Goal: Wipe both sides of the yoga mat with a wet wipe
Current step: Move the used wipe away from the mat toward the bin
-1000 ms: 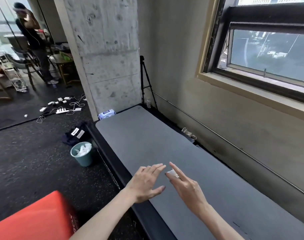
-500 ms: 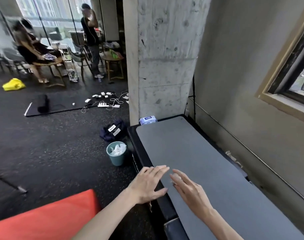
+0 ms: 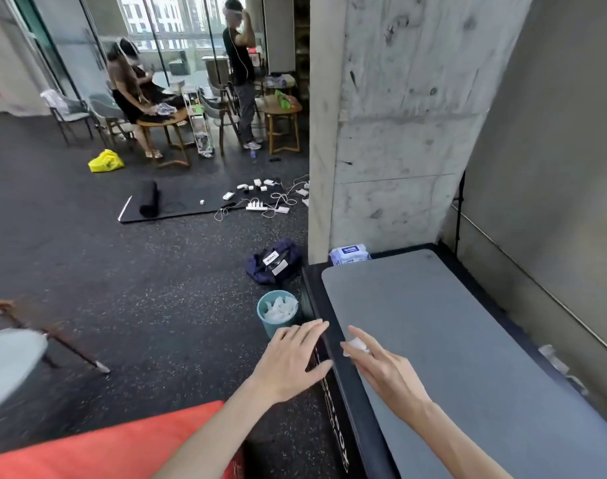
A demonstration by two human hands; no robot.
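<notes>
The right hand point(image 3: 381, 369) is near the left edge of the grey yoga mat point(image 3: 467, 357). Its fingers are stretched out, and a small white wet wipe point(image 3: 358, 344) is tucked under them, held between the fingers and the thumb. The wipe is crumpled up and only a little of it shows. I cannot tell if the wipe is touching the mat or just above it.

The left hand point(image 3: 295, 361) is just beside the right hand, a bit to the left. It is flat and wide, with the fingers straight and close together. It holds nothing. It hangs over the dark side of the black platform point(image 3: 343, 402) that the mat lies on.

The mat lies flat and open on the platform, and it reaches to a big concrete pillar point(image 3: 391, 133). A pack of wet wipes point(image 3: 349, 254) sits at the foot of the pillar, just past the far corner of the mat.

On the floor near the platform stands a small blue-green bin point(image 3: 277, 311) with white used wipes in it. Behind the bin lies a dark bag point(image 3: 274, 262). Something orange-red point(image 3: 105, 447) is at the bottom left.

Farther away there is a rolled black mat point(image 3: 148, 203), some white chargers and cords point(image 3: 264, 202), a yellow bag point(image 3: 105, 161), and two people by tables and chairs.
</notes>
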